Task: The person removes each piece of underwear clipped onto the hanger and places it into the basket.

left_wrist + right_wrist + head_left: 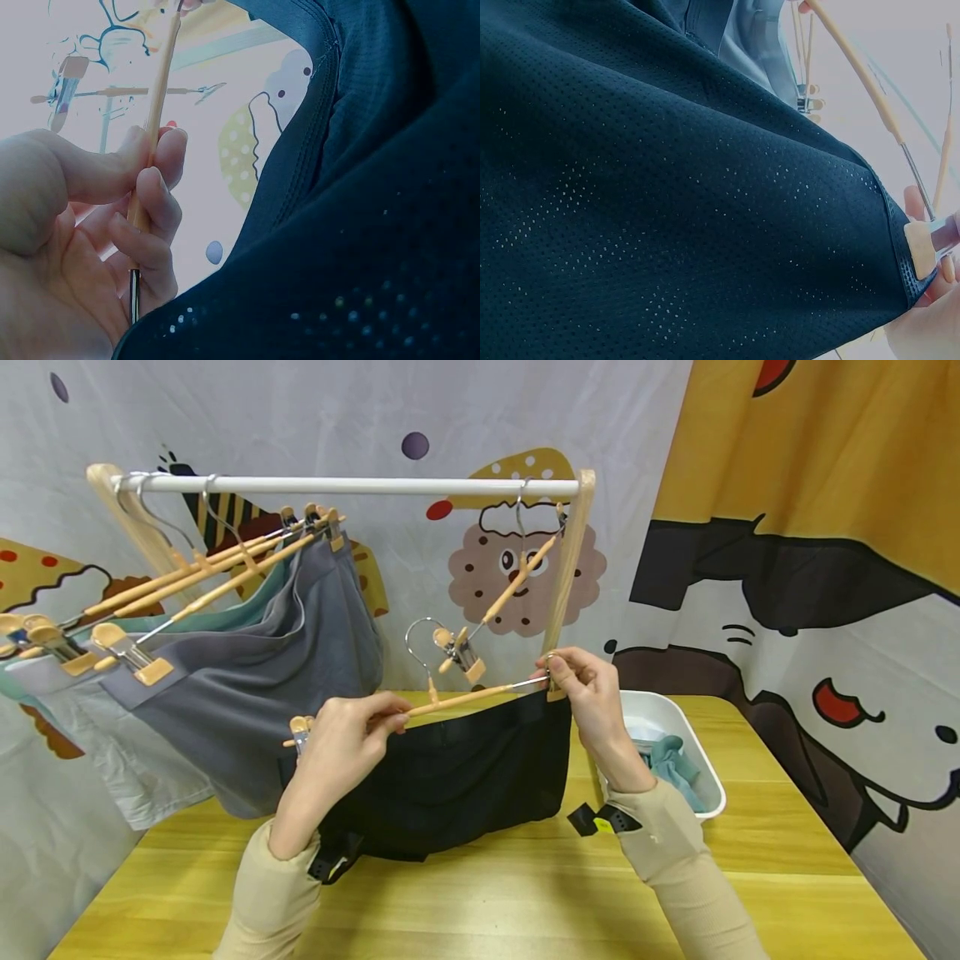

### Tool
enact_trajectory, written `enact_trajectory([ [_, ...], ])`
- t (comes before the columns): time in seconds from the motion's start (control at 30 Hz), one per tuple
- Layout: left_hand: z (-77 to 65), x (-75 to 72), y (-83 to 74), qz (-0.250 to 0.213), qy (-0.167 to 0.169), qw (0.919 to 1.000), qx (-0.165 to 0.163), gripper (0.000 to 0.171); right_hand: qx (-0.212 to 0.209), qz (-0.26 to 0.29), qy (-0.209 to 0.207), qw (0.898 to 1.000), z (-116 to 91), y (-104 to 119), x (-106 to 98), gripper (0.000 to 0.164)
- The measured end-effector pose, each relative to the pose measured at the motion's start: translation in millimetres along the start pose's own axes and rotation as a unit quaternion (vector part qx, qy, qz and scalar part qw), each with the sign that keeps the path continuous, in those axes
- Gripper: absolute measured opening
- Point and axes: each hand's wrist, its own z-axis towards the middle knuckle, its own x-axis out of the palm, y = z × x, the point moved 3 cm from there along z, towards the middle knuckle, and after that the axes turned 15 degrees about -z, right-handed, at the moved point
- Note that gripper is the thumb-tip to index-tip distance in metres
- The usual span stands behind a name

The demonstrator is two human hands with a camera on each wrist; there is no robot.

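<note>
A pair of black shorts (465, 785) in perforated fabric hangs by its waistband from a wooden clip hanger (476, 696), held up over the table. My left hand (348, 739) grips the hanger's bar toward its left end, fingers wrapped round it in the left wrist view. At the other end, my right hand (592, 689) pinches the right hanger clip (921, 251), whose jaws sit over the waistband corner. The left clip (300, 728) pokes out behind my left hand. The hanger's metal hook (408, 639) points upward, free of the rail.
A white rail (360, 486) on wooden posts stands ahead. Grey shorts (262, 702) and paler garments hang from clip hangers at its left; a bare clip hanger (517, 578) hangs at its right. A white basin (716, 785) with teal cloth (675, 764) sits on the wooden table (787, 860).
</note>
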Motion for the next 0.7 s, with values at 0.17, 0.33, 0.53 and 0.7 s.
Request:
enact_trajectory([
  [0.17, 0.0, 0.3, -0.2, 0.001, 0.002, 1.0000, 0.001, 0.013, 0.006, -0.016, -0.002, 1.000, -0.2, -0.5, -1.4, 0.019],
  [0.33, 0.0, 0.2, -0.1, -0.002, 0.003, 1.0000, 0.002, 0.014, 0.007, -0.033, 0.005, 0.999, 0.6, 0.3, -3.1, 0.024],
  [0.53, -0.8, 0.5, 0.6, -0.005, 0.006, 1.0000, 0.002, 0.015, -0.002, -0.035, 0.019, 0.999, 0.6, 0.2, -7.1, 0.017],
  [0.7, -0.7, 0.9, 1.8, -0.005, 0.005, 1.0000, 0.006, 0.013, -0.014, -0.017, 0.024, 0.999, 2.1, 1.3, -9.0, 0.019],
])
